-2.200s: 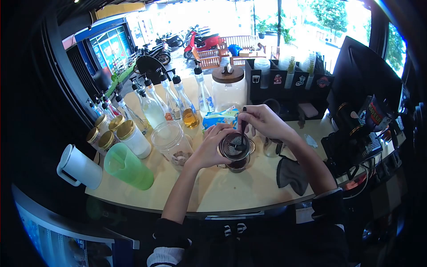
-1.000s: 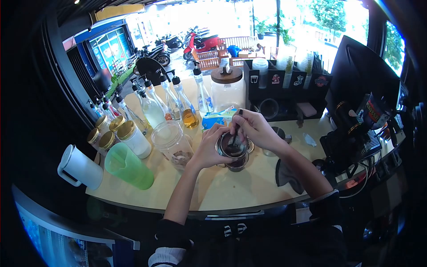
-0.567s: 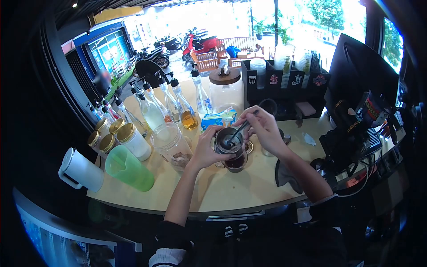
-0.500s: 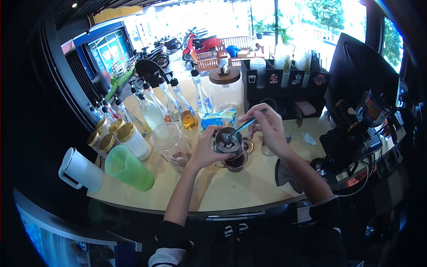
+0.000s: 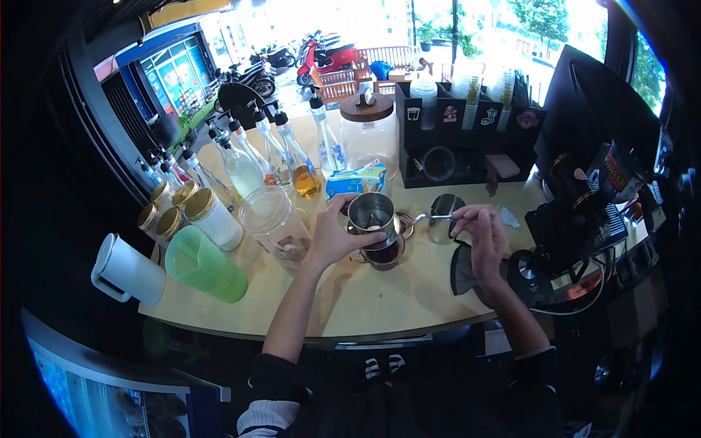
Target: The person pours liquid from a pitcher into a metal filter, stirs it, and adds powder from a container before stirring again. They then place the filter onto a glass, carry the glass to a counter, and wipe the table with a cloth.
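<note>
My left hand (image 5: 337,237) is wrapped round a metal cup (image 5: 370,212), whose open top faces me. Directly below the cup stands a glass vessel (image 5: 385,257) with dark brown liquid in it. To the right, my right hand (image 5: 483,237) pinches the handle of a metal spoon (image 5: 436,216) between thumb and fingers. The spoon's bowl end points left, just outside the cup's rim. Behind the spoon is a clear drinking glass (image 5: 444,230). Left of my left hand stands a big clear jar (image 5: 272,219) with brown bits at its bottom.
A green pitcher (image 5: 208,266), a white jug (image 5: 130,270) and gold-lidded jars (image 5: 219,223) fill the left side. Pump bottles (image 5: 293,164) and a wooden-lidded jar (image 5: 369,142) stand behind. At right are a black cup organizer (image 5: 467,135), dark cloth (image 5: 461,270) and black machine (image 5: 566,241).
My right hand has lifted the spoon out of the metal cup and moved right and down with it. My left hand keeps its hold on the cup. The view has shifted slightly.
</note>
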Demonstrator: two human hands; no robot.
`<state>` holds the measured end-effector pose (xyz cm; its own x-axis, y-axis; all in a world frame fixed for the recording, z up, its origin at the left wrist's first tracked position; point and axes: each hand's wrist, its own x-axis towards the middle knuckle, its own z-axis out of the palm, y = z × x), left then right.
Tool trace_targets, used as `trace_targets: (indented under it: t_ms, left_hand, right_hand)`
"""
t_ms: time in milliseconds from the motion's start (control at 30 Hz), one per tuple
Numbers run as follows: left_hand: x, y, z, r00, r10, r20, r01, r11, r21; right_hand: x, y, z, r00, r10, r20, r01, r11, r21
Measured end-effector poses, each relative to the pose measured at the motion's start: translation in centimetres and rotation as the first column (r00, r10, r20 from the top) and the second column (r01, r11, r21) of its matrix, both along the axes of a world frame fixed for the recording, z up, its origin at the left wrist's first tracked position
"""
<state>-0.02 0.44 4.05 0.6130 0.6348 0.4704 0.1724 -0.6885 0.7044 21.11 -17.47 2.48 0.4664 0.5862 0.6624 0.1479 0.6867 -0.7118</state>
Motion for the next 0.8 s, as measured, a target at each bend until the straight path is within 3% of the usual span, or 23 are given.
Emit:
trace_targets:
  t_ms: [33, 367, 533, 633, 733, 800]
  left_hand:
    - [0.0, 0.0, 0.0, 1.0, 0.001, -0.001, -0.001, 1.0, -0.004]
    - [0.4, -1.5, 1.8, 0.993, 0.113, 0.02, -0.114, 0.991, 0.066]
    - [0.5, -2.1, 2.7, 0.989, 0.143, 0.021, -0.144, 0.989, 0.045]
    - [0.8, -1.9, 2.1, 0.99, 0.142, 0.015, -0.143, 0.986, 0.081]
    - [0.9, -2.5, 2.3, 0.989, 0.139, -0.046, -0.136, 0.989, 0.06]
    - [0.9, -2.6, 2.2, 0.993, 0.119, 0.025, -0.119, 0.992, 0.03]
  right_hand:
    - [0.0, -0.1, -1.0, 0.996, -0.053, 0.067, 0.056, 0.997, -0.051]
    - [-0.5, 0.7, -7.2, 0.977, 0.019, 0.211, 0.047, 0.952, -0.303]
    - [-0.8, 0.3, -8.0, 0.909, -0.054, 0.414, 0.227, 0.896, -0.383]
    - [-1.2, -0.3, -8.3, 0.892, 0.022, 0.451, 0.218, 0.854, -0.473]
    - [-1.8, -0.8, -8.1, 0.835, 0.034, 0.55, 0.276, 0.838, -0.471]
    - [-1.9, -0.8, -8.4, 0.798, 0.022, 0.602, 0.293, 0.859, -0.419]
